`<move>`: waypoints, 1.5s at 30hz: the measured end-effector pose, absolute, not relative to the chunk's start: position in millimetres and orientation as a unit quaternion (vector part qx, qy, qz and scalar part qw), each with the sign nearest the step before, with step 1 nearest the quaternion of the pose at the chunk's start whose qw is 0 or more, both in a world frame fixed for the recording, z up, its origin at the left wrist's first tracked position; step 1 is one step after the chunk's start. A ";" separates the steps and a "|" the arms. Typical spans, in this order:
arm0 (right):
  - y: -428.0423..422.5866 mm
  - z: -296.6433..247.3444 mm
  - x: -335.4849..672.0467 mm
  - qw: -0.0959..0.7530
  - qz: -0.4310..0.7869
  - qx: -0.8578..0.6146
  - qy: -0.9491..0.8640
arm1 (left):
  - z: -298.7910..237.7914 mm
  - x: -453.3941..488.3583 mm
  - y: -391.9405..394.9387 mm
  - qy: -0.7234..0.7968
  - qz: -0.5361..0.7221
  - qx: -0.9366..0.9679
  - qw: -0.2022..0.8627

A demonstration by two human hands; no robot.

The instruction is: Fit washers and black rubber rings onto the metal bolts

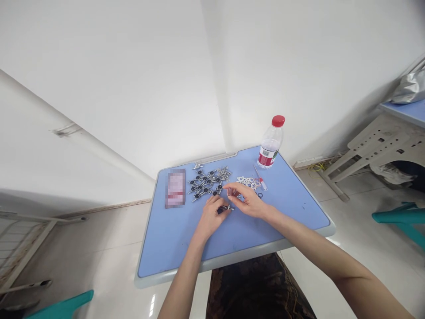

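My left hand (214, 212) rests on the blue table, its fingers pinched round a small metal fitting (229, 208) with a dark part. Above that fitting, my right hand (247, 199) grips the clear reddish handle of a small screwdriver (229, 192). Its thin shaft points down to the metal fitting; whether the tip sits in a screw is too small to tell. Just beyond my left hand lies a group of similar metal fittings with black round parts (203, 182). Several flat white pieces (247, 181) are spread behind my right hand.
A second screwdriver (261, 180) lies right of the white pieces. A red-capped plastic bottle (270, 144) stands at the table's back right. Small metal pins or screws (224, 173) are piled near the back. A blurred pinkish rectangle (175, 189) lies left on the blue table (172, 243).
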State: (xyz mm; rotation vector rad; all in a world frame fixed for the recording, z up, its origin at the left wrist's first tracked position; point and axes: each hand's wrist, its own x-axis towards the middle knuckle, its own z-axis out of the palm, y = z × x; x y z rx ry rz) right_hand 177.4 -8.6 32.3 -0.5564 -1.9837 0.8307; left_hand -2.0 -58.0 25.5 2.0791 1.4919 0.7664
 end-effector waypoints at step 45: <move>-8.0 28.0 167.5 0.456 0.143 -0.228 -0.849 | 19.6 -1.1 -60.0 0.530 0.292 0.766 0.215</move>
